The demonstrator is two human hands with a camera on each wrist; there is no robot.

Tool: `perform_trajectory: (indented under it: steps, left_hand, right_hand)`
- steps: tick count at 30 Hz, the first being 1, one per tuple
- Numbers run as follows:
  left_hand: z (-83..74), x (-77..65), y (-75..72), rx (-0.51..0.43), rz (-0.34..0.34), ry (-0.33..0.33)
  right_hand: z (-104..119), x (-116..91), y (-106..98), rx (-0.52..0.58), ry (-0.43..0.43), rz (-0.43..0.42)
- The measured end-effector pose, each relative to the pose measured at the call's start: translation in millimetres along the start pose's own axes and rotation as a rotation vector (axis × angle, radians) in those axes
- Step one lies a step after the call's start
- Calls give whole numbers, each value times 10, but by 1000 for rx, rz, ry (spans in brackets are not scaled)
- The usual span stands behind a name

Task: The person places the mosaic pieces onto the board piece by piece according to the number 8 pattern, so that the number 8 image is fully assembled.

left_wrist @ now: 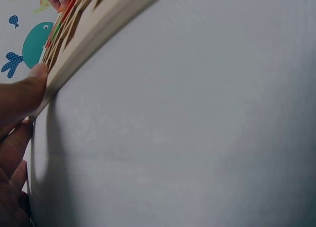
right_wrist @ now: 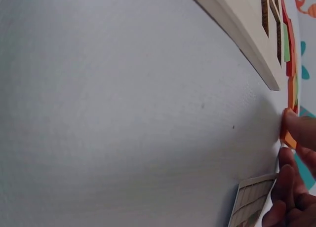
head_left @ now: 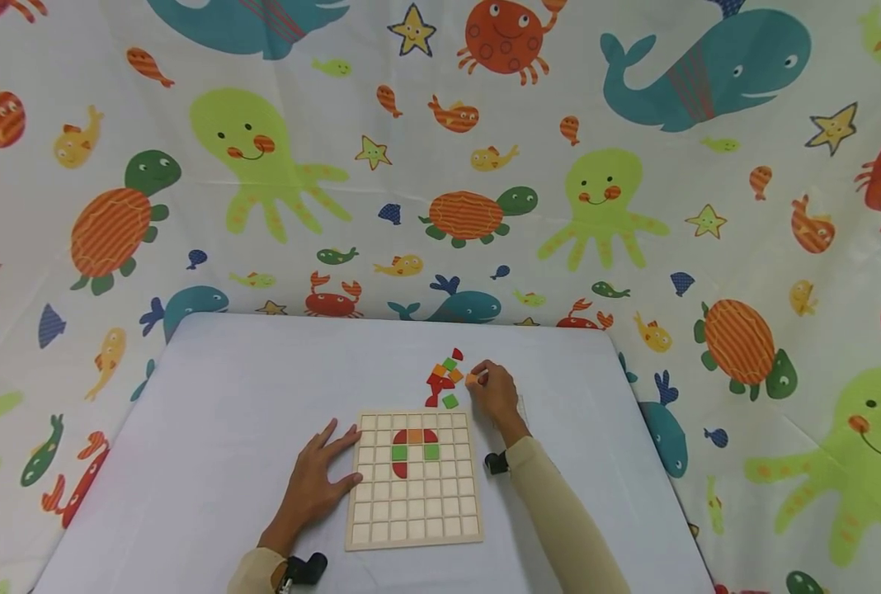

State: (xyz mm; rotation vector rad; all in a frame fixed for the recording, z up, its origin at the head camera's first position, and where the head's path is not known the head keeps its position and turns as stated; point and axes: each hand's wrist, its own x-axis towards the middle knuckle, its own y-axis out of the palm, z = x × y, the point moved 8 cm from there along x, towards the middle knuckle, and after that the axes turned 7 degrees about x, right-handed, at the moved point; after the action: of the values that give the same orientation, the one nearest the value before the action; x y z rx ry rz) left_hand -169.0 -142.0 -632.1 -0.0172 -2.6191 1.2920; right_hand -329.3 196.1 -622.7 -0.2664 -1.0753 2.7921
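A wooden grid board [head_left: 414, 544] lies on the table, with red, orange and green tiles set in several squares of its upper middle. My left hand [head_left: 318, 478] rests at the board's left edge, thumb and fingers spread against the frame. Beyond the board's top right corner, my right hand [head_left: 496, 393] pinches an orange tile [head_left: 473, 379] between thumb and finger. The right wrist view shows this orange tile [right_wrist: 289, 139] under the thumb, close to the table surface. Just left of the right hand is a loose pile of red, orange and green tiles [head_left: 440, 382].
A card with a printed grid [right_wrist: 253, 197] lies under the right hand, mostly hidden in the head view. The white-covered table [head_left: 247, 396] reaches back to a cloth [head_left: 411, 280] patterned with sea animals.
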Motion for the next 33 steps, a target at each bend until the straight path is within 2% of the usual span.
perform_trajectory:
  steps: [7,16,20,24,28,33]
  left_hand:
    - [13,-3,24,-12,9,-3]
    - [11,-4,-3,-17,-1,-4]
    - [2,-9,-7,-13,-21,11]
    - [-11,-14,-11,-1,-37,21]
    - [-14,-7,-14,-10,-31,14]
    - [-19,8,-14,-17,-10,5]
  right_hand:
    - [30,-106,-54,46,-3,-17]
    - [119,-506,-75,162,-164,-28]
    - [158,-767,-45,214,-221,11]
    - [212,-1045,9,274,-240,79]
    - [246,-1295,141,285,-259,156]
    - [251,-1519,329,264,-262,198]
